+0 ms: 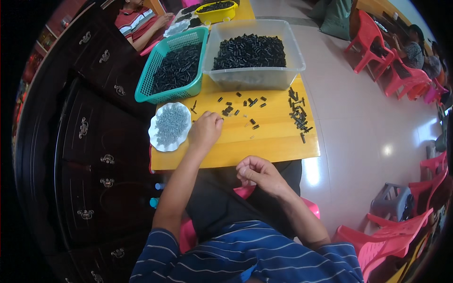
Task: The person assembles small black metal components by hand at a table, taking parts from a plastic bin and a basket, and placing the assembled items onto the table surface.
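Note:
My left hand [206,130] is closed over the yellow table [236,151], its fingertips pinched near small black cylindrical parts [228,111]. Whatever it may hold is too small to name. Just past the table's front edge, above my lap, my right hand [259,174] is curled with thumb against fingers; its contents, if any, are hidden. To the left of my left hand is a white wavy-rimmed plate [154,134] heaped with small silvery screw-like pieces [171,123]. A few thin black pieces [194,107] lie beside the plate. More black parts [298,113] are piled along the table's right edge.
At the back of the table stand a green perforated basket [141,92] and a translucent plastic bin [255,84], both filled with black parts. Beyond is a yellow basin [216,17], with another person [140,23] seated at left. Dark drawers [101,132] line the left; pink chairs [389,236] stand right.

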The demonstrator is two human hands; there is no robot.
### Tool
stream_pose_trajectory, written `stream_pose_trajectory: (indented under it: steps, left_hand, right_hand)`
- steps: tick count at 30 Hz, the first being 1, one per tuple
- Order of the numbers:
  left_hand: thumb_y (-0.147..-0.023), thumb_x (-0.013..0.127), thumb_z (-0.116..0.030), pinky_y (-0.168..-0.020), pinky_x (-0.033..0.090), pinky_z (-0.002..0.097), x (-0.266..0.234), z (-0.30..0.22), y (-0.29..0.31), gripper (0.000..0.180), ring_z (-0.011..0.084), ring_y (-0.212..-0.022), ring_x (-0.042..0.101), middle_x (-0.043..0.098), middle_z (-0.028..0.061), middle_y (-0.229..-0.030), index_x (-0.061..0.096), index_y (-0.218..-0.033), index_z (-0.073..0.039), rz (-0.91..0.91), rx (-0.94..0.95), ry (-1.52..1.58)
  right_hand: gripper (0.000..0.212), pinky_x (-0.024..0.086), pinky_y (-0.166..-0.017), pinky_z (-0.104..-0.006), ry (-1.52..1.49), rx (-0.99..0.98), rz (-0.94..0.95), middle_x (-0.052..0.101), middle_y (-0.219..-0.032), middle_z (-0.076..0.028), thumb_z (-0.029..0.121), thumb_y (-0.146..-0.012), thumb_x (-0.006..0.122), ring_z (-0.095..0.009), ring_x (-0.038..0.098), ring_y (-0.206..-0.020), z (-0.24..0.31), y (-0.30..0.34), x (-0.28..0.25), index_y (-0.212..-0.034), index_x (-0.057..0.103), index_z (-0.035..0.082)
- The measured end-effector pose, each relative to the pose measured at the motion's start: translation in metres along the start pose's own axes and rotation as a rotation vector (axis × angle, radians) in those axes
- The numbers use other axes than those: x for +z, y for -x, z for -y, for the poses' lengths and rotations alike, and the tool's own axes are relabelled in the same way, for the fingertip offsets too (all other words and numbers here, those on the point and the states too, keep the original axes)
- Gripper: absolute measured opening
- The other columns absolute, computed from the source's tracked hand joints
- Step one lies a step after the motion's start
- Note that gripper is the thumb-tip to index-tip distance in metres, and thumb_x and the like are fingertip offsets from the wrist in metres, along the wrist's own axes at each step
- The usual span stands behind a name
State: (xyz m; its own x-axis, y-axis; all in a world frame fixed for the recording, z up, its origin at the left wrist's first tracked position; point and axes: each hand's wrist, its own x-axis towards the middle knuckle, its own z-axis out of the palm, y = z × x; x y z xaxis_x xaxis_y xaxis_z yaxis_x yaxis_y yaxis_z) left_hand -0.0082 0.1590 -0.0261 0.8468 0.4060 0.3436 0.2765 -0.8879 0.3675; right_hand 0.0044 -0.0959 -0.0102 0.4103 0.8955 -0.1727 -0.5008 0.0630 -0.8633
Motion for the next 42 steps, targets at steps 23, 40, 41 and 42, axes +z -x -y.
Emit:
stream_pose_trajectory:
  steps: [23, 40, 41, 42]
  left_hand:
    - [-0.086, 0.074, -0.005, -0.061, 0.05, 0.0252, -0.039, -0.051, 0.056, 0.018, 0.0117, -0.066, 0.064, 0.071, 0.0094, -0.086, 0.072, -0.103, 0.0, 0.303, 0.005, 0.748]
    - [-0.083, 0.074, -0.013, -0.072, 0.054, 0.0406, 0.022, -0.012, -0.013, 0.016, 0.0319, -0.079, 0.068, 0.069, 0.013, -0.086, 0.075, -0.096, -0.006, -0.027, 0.027, 0.167]
    - [-0.083, 0.074, -0.014, -0.072, 0.054, 0.0408, 0.024, -0.013, -0.014, 0.014, 0.0321, -0.079, 0.069, 0.069, 0.0128, -0.086, 0.075, -0.095, -0.007, -0.024, 0.036, 0.17]
    - [-0.084, 0.073, -0.014, -0.074, 0.055, 0.0416, 0.025, -0.013, -0.016, 0.011, 0.0328, -0.081, 0.069, 0.07, 0.0124, -0.087, 0.076, -0.092, -0.007, -0.026, 0.03, 0.154]
  right_hand:
    - [0.013, 0.05, -0.077, -0.0239, -0.059, -0.183, -0.207, 0.066, -0.091, -0.005, 0.016, -0.103, 0.06, -0.01, 0.061, -0.083, -0.007, -0.005, -0.009, -0.105, 0.057, 0.003]
    - [0.008, 0.051, -0.069, -0.0215, -0.036, -0.183, -0.139, 0.07, -0.107, -0.009, 0.011, -0.103, 0.059, -0.011, 0.064, -0.086, -0.013, -0.004, -0.009, -0.102, 0.057, 0.004]
    - [0.008, 0.051, -0.069, -0.0215, -0.032, -0.19, -0.139, 0.07, -0.107, -0.009, 0.011, -0.103, 0.059, -0.011, 0.064, -0.086, -0.013, -0.003, -0.009, -0.102, 0.057, 0.004]
    - [0.007, 0.051, -0.072, -0.0221, -0.04, -0.168, -0.139, 0.07, -0.106, -0.009, 0.011, -0.103, 0.059, -0.011, 0.064, -0.087, -0.013, -0.003, -0.01, -0.103, 0.057, 0.004]
